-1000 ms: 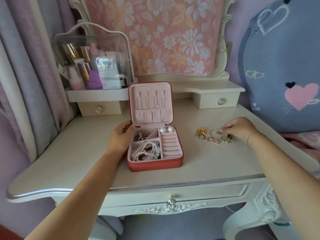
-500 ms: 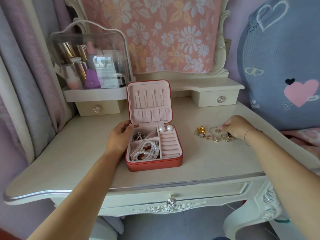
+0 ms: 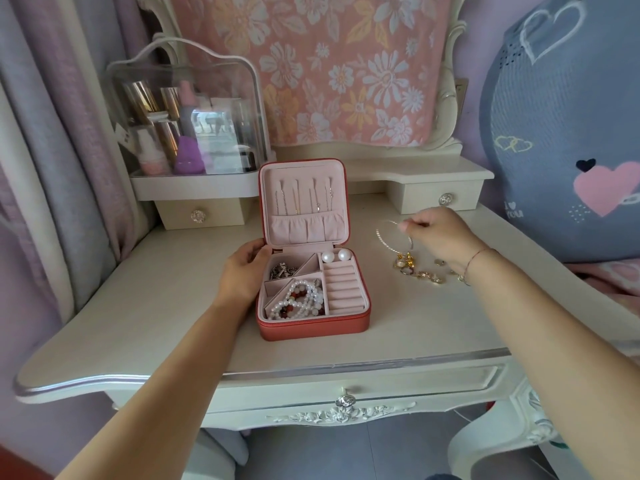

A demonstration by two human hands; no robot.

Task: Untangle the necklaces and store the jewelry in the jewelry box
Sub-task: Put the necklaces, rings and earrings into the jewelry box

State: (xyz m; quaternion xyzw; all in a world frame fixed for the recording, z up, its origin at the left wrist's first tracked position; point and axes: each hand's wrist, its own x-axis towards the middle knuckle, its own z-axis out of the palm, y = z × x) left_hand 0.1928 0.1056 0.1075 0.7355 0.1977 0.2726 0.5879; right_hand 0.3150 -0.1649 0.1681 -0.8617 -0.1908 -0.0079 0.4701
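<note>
**Silver Loop: Separation from the Jewelry Pile**

The right hand (image 3: 440,233), right of centre, pinches a thin silver loop (image 3: 382,226) between thumb and fingertip and holds it above the dressing table (image 3: 156,306). The loop's lower end appears to run into the gold jewelry pile (image 3: 415,270) just below.

The left hand (image 3: 242,275) grips the left wall of the open jewelry box (image 3: 311,327) at frame centre, thumb at the rim. Pearl bracelets (image 3: 301,297) fill its front-left compartment.

Handling, as judged: the loop is light, thin and snags easily. It is best held close to the snag, not at the far end. A sharp pull could tighten the tangle or drag the pile.
</note>
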